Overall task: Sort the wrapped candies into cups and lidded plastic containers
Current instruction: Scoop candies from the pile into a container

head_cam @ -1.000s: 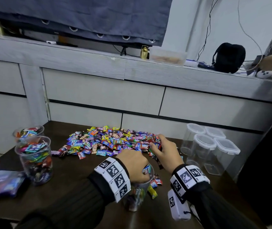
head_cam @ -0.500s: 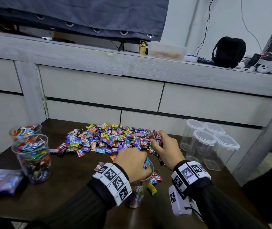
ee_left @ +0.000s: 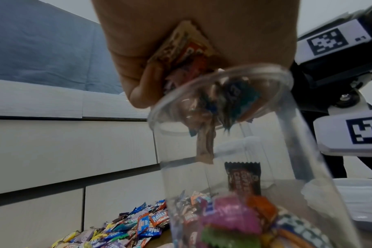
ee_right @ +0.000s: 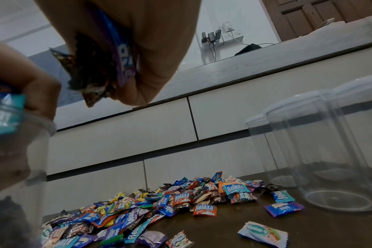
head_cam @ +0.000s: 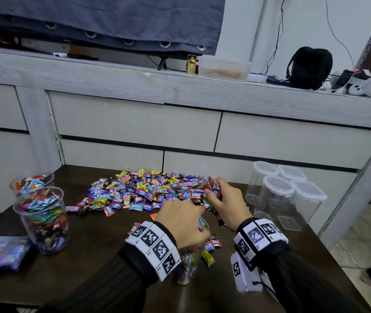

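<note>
A wide heap of wrapped candies [head_cam: 150, 190] [ee_right: 159, 206] lies on the dark table [head_cam: 89, 263]. My left hand [head_cam: 183, 222] hovers over a clear cup [head_cam: 187, 265] [ee_left: 255, 159] near the front edge, fingers curled round several candies [ee_left: 185, 55], some spilling into the cup's mouth. The cup is partly filled. My right hand [head_cam: 224, 201] rests at the heap's right end and grips a bunch of dark and purple candies [ee_right: 102, 67]. Several empty lidded containers [head_cam: 286, 195] [ee_right: 325, 151] stand at the right.
Two clear cups full of candies [head_cam: 42, 220] stand at the table's left, a blue candy bag [head_cam: 1, 254] beside them. Loose candies [head_cam: 209, 249] lie by the front cup. A grey cabinet [head_cam: 180, 123] rises behind the table. Another person's foot [head_cam: 369, 279] shows at lower right.
The head view has tilted and moved back a little. My left hand stays over the front cup; my right hand stays at the heap's right end, gathering candies.
</note>
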Available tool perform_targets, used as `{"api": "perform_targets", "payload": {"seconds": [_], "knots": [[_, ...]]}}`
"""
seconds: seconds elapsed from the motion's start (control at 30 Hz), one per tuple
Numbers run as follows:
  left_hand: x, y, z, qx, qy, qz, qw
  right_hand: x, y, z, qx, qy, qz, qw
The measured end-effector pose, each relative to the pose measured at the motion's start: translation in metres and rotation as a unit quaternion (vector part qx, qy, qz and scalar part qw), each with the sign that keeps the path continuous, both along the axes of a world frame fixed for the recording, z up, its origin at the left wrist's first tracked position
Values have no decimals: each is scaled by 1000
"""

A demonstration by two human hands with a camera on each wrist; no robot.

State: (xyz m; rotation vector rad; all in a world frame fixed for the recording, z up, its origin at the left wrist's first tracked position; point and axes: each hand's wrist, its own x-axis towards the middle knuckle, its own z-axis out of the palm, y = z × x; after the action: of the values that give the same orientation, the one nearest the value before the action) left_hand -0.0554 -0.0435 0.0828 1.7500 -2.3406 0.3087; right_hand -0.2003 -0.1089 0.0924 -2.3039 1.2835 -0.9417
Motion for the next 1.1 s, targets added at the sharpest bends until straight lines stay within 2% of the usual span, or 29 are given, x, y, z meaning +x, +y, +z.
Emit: {"api": "perform_targets", "payload": {"seconds": [0.13,0.37,0.5,0.67,0.8,1.0,1.1], "knots": [[1,0,-1,-14,20,12,1000,0,0,1,0,-12,-3,1000],[-5,-1,2,-44,233,9,971,-1,0,3,-12,-31,-5,999],[-5,-7,-5,19,314,5,949,-3,1,3,-11,-32,-4,999],[-2,-5,-9,33,285,-22,958,-5,2,2,-2,-24,-4,1000],[0,1,-8,72,308,-79,945,-6,2,2,-1,-27,-7,1000],[2,7,-11,61,281,-98,953,-5,1,2,0,-18,-9,1000],[2,7,-11,57,298,-90,949,-5,2,2,3,-18,-10,1000]]}}
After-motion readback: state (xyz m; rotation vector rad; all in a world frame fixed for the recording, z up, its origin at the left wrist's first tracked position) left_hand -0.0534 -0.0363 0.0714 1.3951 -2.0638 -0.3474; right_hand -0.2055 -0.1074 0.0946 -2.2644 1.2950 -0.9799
